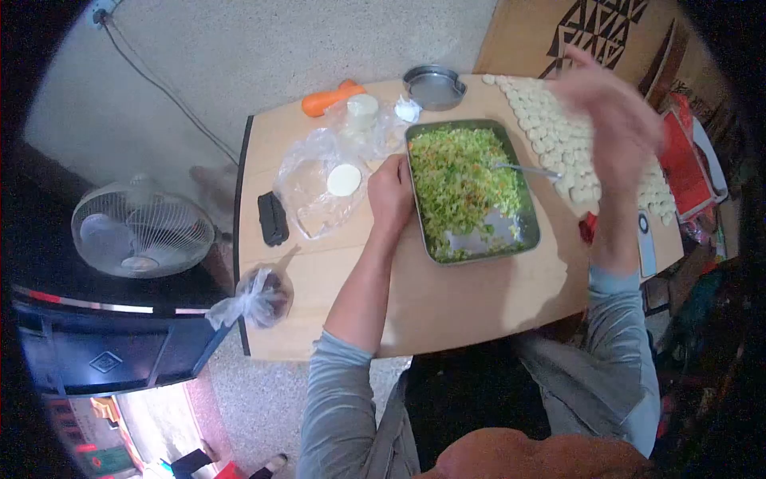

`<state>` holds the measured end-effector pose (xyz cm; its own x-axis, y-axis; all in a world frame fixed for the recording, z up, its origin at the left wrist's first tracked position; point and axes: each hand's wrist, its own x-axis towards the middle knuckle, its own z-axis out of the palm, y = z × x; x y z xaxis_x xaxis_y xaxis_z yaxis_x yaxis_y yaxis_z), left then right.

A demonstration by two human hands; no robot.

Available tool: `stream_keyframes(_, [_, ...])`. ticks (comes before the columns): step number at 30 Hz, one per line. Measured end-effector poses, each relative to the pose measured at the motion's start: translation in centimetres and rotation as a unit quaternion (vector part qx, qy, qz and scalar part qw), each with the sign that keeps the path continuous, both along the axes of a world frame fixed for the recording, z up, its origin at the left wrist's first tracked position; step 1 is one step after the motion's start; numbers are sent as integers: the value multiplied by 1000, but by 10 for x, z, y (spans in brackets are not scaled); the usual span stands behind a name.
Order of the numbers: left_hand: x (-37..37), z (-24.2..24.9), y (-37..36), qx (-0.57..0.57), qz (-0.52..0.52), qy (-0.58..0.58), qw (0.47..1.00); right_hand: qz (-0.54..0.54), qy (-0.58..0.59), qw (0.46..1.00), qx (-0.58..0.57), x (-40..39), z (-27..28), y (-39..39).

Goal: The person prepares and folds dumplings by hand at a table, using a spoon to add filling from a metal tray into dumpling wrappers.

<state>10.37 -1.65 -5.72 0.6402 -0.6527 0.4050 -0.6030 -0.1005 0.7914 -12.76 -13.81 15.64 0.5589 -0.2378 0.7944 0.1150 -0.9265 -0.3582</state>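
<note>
My left hand [390, 191] is closed on the left edge of a rectangular metal tray [486, 260]. Chopped green vegetables with orange bits [463, 176] fill much of the tray, and its bottom shows bare near the front right. A spoon [528, 169] lies in the mix, its handle reaching over the right rim. Raised above the right side of the table, my right hand [604, 104] is blurred by motion, with some fingers stretched out and nothing seen in it. Many small pale dough pieces [545, 120] lie in rows beneath and beside it.
On the table are a round metal pan [435, 86], a carrot [328, 99], plastic bags [307, 172], a white disc [344, 180], a dark folded item [273, 219] and a tied bag [266, 298]. A knife [646, 243] lies at right; a fan [144, 227] stands left.
</note>
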Motion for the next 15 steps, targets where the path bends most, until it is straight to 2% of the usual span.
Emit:
stream_keyframes(3, [1,-5,-1,-8,2,-11,1000,74,-107,990,-61,-53,21,65])
stream_keyframes(7, [-2,1,2,18,-1,-16,1000,163,-261,943,-130,-97,23,123])
stream_keyframes(11, [-4,-3,2,9,-1,-30,1000,184,-358,902,-153,-121,14,147])
stream_keyframes(15, [-4,3,3,27,1,-25,999,186,-407,881,-154,-133,2,149])
